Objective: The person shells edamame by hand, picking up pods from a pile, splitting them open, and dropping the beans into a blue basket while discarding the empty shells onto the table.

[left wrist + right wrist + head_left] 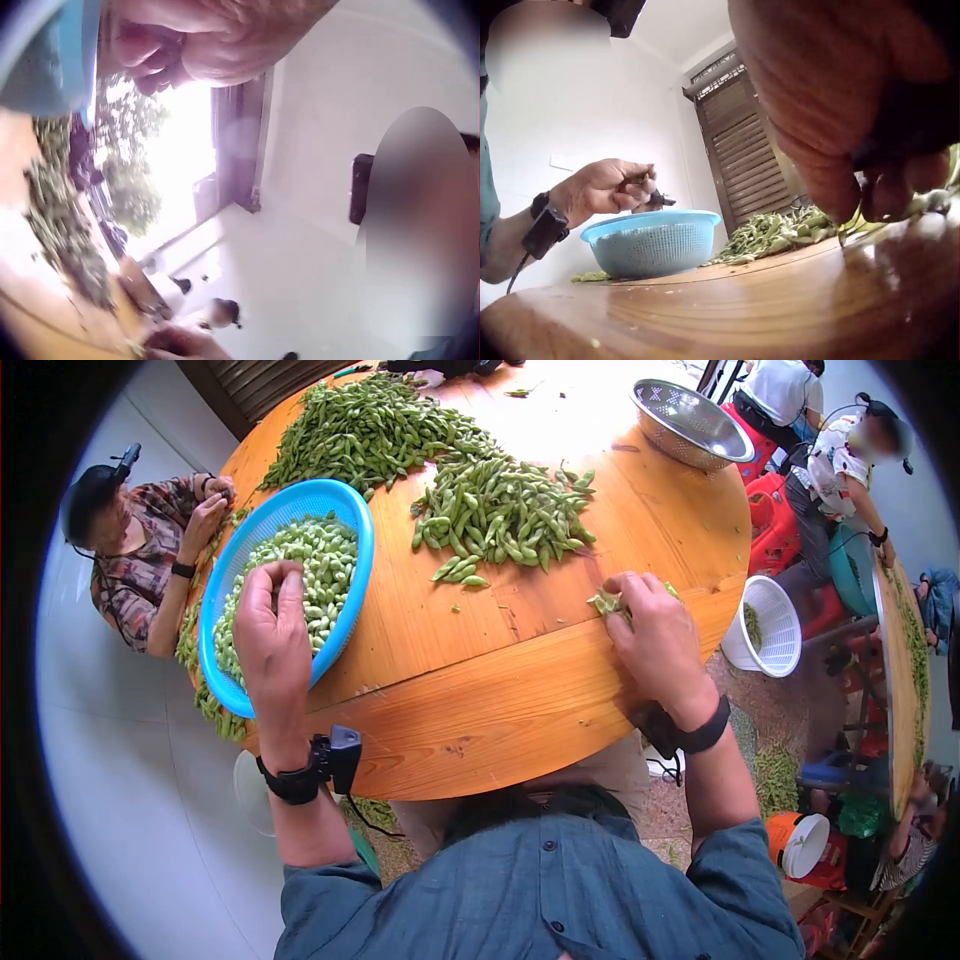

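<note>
My left hand (272, 625) is above the blue plastic basket (364, 530), its fingers curled and the thumb against the index finger. No bean shows between those fingertips in the head or right wrist view. Shelled green soybeans (325, 575) fill much of the basket. Low over the table's near right part, my right hand (655, 635) pinches soybean pods (603, 602) between thumb and fingers. The right wrist view shows its fingertips (832, 199) close to the wooden surface, with green pod bits under them. A pile of unshelled pods (505, 515) lies between the hands, farther back.
A bigger pod heap (365, 435) covers the table's far left. A steel colander (690, 425) stands at the far right edge of the round wooden table (460, 730). A white basket (762, 628) is down on the right. One person (150, 560) sits at left; others work at right.
</note>
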A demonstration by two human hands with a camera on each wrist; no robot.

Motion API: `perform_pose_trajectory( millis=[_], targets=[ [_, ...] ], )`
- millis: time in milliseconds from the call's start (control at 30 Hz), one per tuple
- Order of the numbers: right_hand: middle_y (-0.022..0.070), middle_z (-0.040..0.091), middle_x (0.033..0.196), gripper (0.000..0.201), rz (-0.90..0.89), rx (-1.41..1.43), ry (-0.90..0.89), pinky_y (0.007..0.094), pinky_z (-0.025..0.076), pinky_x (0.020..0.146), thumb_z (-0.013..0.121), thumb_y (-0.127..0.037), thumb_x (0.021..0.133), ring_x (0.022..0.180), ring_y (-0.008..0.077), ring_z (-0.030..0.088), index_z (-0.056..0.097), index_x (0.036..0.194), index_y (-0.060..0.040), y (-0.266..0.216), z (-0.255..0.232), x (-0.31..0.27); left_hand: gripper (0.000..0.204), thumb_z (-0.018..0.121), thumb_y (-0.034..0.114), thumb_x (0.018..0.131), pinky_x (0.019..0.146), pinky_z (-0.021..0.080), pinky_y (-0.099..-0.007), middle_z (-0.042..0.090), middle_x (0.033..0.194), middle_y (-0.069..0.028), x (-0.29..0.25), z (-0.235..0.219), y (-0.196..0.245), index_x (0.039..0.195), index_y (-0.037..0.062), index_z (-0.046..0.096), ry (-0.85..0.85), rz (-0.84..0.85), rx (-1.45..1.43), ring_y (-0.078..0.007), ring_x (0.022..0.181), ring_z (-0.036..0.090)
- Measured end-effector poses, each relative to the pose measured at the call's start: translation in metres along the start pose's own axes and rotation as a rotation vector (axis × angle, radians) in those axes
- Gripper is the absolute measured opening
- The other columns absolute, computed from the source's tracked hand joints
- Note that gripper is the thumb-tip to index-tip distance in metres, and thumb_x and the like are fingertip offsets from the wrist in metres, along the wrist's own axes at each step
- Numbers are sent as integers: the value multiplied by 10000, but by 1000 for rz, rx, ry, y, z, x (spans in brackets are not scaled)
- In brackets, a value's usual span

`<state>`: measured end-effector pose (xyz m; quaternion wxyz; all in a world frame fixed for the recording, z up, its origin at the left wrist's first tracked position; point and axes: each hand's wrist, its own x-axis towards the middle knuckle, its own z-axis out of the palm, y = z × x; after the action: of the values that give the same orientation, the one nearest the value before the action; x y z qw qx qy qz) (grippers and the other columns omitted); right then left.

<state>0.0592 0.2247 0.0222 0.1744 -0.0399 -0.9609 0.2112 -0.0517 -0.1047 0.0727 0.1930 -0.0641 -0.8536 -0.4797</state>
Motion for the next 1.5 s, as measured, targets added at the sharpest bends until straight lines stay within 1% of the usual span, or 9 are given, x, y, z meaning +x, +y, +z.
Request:
perform_pose_trajectory(
  millis=[67, 267, 367, 733, 833, 900, 1000, 1233, 1500],
  targets=[
    [192, 611, 923, 167, -9, 20, 70, 471, 504, 729, 583, -56, 808, 849, 391, 620, 578, 971, -20, -3, -1, -3, 137, 548, 63, 950, 794, 491, -339, 649, 973, -115, 2, -4, -3, 1004, -26, 637, -27, 273, 370, -239, 897, 620],
    [208, 603, 894, 153, -97, 210, 100, 462, 499, 733, 550, 13, 817, 883, 388, 614, 571, 969, 13, -8, 0, -11, 167, 550, -33, 866, 809, 497, -400, 634, 978, -160, -15, 36, 23, 996, -16, 653, 18, 559, 346, -306, 912, 626],
    [208, 621, 879, 135, -166, 346, 39, 448, 505, 731, 538, 30, 833, 865, 386, 625, 574, 963, 14, -18, 8, -16, 190, 578, -9, 855, 759, 502, -420, 615, 925, -174, -29, 76, 33, 1027, 1, 661, -297, 567, 274, -340, 873, 619],
    [220, 644, 875, 98, -158, 523, -83, 429, 520, 745, 541, 20, 852, 837, 389, 639, 591, 935, 30, -31, 16, -22, 190, 673, 96, 831, 736, 501, -444, 578, 904, -183, -25, 126, -14, 1000, 17, 640, -456, 393, 281, -366, 834, 603],
    [190, 642, 807, 129, -165, 554, -60, 372, 513, 674, 548, 46, 846, 757, 335, 653, 605, 960, 29, -32, 18, -19, 139, 645, 115, 894, 671, 504, -346, 615, 879, -104, -24, 119, -9, 955, -10, 644, -527, 217, 92, -215, 799, 620],
    [175, 641, 787, 142, -153, 593, -68, 358, 511, 660, 547, 43, 850, 733, 302, 655, 611, 976, 28, -33, 19, -17, 172, 601, 177, 964, 553, 491, -240, 630, 852, -55, -27, 110, 1, 964, 8, 635, -750, -460, -550, -114, 693, 598],
    [190, 652, 793, 154, -98, 648, -94, 373, 517, 669, 552, 19, 855, 737, 319, 660, 615, 993, 38, -36, 14, -13, 198, 564, 210, 996, 472, 454, -169, 635, 835, -42, -46, 110, 26, 1022, 22, 620, -719, -663, -852, -77, 602, 574],
    [220, 670, 801, 180, 149, 785, -122, 380, 529, 676, 569, -42, 866, 751, 329, 687, 633, 1006, 51, -42, 14, -14, 186, 572, 204, 992, 479, 459, -173, 650, 794, -30, -80, 121, 30, 993, 24, 622, -835, -623, -891, -53, 576, 556],
    [217, 667, 796, 130, 107, 639, -138, 397, 530, 665, 580, -39, 857, 741, 352, 675, 634, 953, 29, -38, 15, -14, 156, 617, 168, 961, 458, 395, -180, 616, 733, -7, -90, 122, 33, 962, 12, 611, -775, -478, -772, -39, 534, 506]
  ],
)
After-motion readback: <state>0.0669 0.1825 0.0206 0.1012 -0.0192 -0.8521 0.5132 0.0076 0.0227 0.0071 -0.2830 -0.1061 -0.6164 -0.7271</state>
